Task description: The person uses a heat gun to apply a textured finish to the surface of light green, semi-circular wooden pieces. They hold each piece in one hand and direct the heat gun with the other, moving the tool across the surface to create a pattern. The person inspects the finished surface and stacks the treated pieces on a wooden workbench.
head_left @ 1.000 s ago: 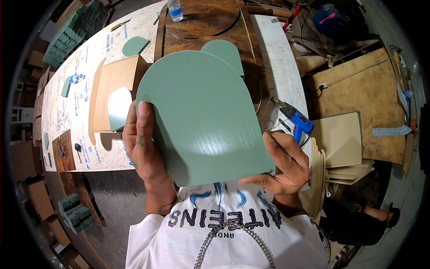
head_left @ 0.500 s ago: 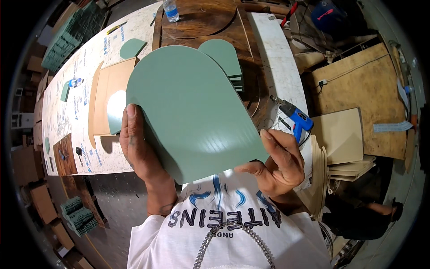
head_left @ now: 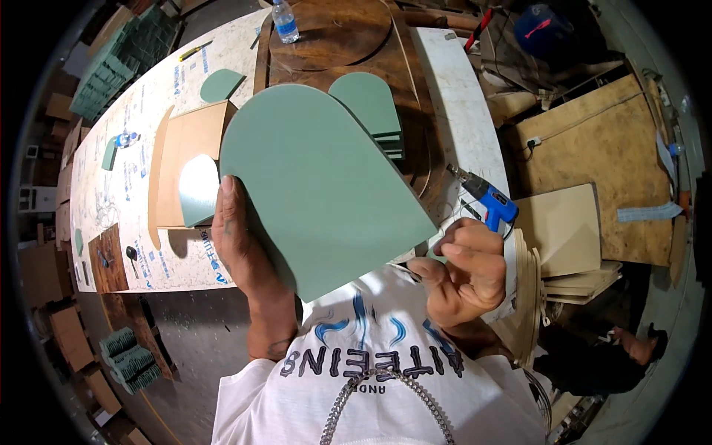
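A green panel (head_left: 319, 185) with one rounded end and a straight lower edge is raised in front of my chest. My left hand (head_left: 241, 237) grips its left edge, with the thumb on the upper face. By the panel's lower right corner, my right hand (head_left: 467, 278) has its fingers curled in toward the thumb. What lies between those fingers, if anything, is too small to make out. Beyond the panel, several similar green panels (head_left: 367, 104) lie stacked on a dark wooden board (head_left: 326, 55).
An open cardboard box (head_left: 189, 137) holding a shiny green panel (head_left: 199, 189) rests on the white table (head_left: 178, 271). A blue heat gun (head_left: 493, 204) lies at right. A water bottle (head_left: 285, 22) stands at the back. Another person's hand (head_left: 636, 345) shows lower right.
The panel has tilted, losing its glare, and shifted slightly right and down with my left hand. My right hand's fingers have drawn off its corner and curled more.
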{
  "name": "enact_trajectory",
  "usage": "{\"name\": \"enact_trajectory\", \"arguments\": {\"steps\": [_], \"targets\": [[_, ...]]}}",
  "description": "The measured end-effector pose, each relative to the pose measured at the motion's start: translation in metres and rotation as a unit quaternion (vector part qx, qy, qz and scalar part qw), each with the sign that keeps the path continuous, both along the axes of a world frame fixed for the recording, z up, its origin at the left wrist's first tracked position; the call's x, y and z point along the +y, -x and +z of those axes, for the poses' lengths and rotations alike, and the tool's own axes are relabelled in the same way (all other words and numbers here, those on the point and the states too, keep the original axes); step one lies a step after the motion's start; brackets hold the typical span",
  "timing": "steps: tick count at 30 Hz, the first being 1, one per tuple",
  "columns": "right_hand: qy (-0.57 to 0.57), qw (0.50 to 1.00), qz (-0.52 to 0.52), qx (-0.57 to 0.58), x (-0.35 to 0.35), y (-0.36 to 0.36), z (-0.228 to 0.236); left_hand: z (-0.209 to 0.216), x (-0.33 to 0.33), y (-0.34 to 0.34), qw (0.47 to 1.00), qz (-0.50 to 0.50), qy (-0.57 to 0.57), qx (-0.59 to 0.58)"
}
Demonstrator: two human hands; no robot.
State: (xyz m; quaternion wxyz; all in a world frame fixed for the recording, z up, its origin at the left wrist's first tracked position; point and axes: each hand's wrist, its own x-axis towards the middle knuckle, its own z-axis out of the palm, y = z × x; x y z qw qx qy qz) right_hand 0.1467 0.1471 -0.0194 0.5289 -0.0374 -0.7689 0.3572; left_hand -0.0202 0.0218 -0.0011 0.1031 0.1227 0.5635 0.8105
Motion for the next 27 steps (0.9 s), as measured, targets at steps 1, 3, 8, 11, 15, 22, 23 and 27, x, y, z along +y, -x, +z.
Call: {"name": "enact_trajectory", "arguments": {"steps": [1, 3, 8, 11, 15, 22, 23, 27], "targets": [[0.061, 0.998, -0.006, 0.016, -0.002, 0.0, -0.002, -0.001, 0.0, 0.001, 1.0, -0.003, -0.005, -0.009], [0.183, 0.982, -0.017, 0.046, -0.011, -0.001, -0.004, -0.003, 0.0, 0.001, 0.999, -0.013, -0.017, -0.028], [0.232, 0.966, 0.112, -0.032, -0.015, 0.01, 0.014, -0.014, -0.003, 0.001, 0.997, -0.038, 0.06, 0.031], [0.23, 0.965, 0.125, 0.005, -0.008, 0.017, 0.025, -0.001, 0.001, -0.003, 0.997, -0.053, 0.06, -0.016], [0.078, 0.99, 0.114, 0.004, 0.013, 0.02, 0.029, -0.003, 0.0, -0.007, 0.991, -0.11, 0.042, -0.063], [-0.033, 0.997, 0.024, -0.063, 0.005, 0.007, 0.041, -0.013, -0.005, -0.004, 0.98, -0.153, -0.034, -0.122], [-0.064, 0.995, 0.004, -0.076, 0.004, 0.004, 0.042, -0.007, -0.003, -0.005, 0.98, -0.154, -0.025, -0.122], [-0.142, 0.983, -0.062, -0.098, -0.002, 0.0, 0.045, -0.005, -0.008, -0.002, 0.976, -0.201, -0.015, -0.08]]}}
